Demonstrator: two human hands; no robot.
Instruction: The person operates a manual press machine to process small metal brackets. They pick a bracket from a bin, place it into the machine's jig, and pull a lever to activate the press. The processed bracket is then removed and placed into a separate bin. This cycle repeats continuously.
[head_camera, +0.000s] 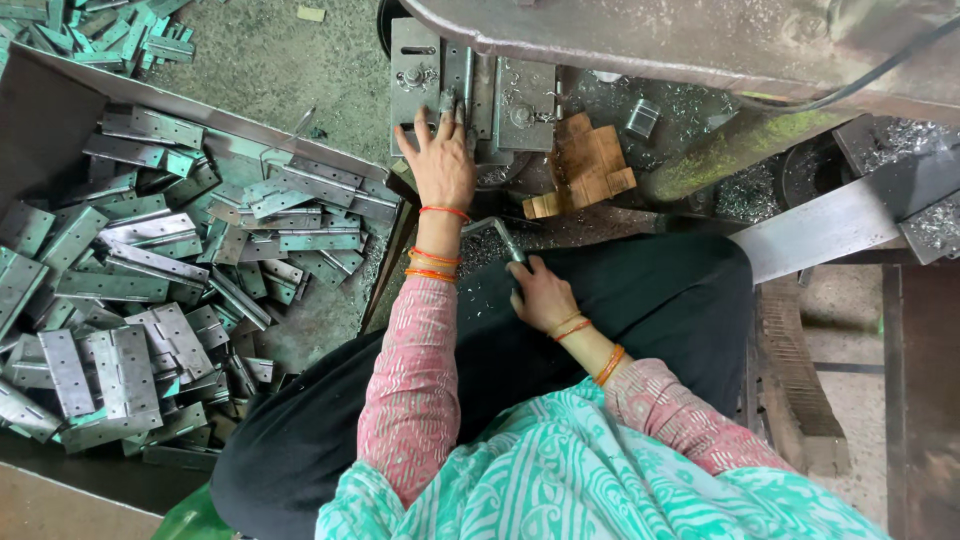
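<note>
My left hand (438, 160) reaches forward to the metal fixture (470, 85) of a machine, its fingertips on a small metal piece (452, 100) set upright in the fixture. Closed around the lower end of a bent metal crank handle (500, 238), my right hand (540, 292) rests on my lap. Both wrists carry orange thread bangles. Whether the left fingers pinch the piece or only press it is unclear.
A big metal tray (60, 100) at the left holds several flat steel hinge plates (150, 300). Wooden blocks (585, 165) lie right of the fixture. Metal shavings (745, 195) cover the bed. A grey machine body (700, 40) overhangs at the top. A steel bar (830, 225) slants at the right.
</note>
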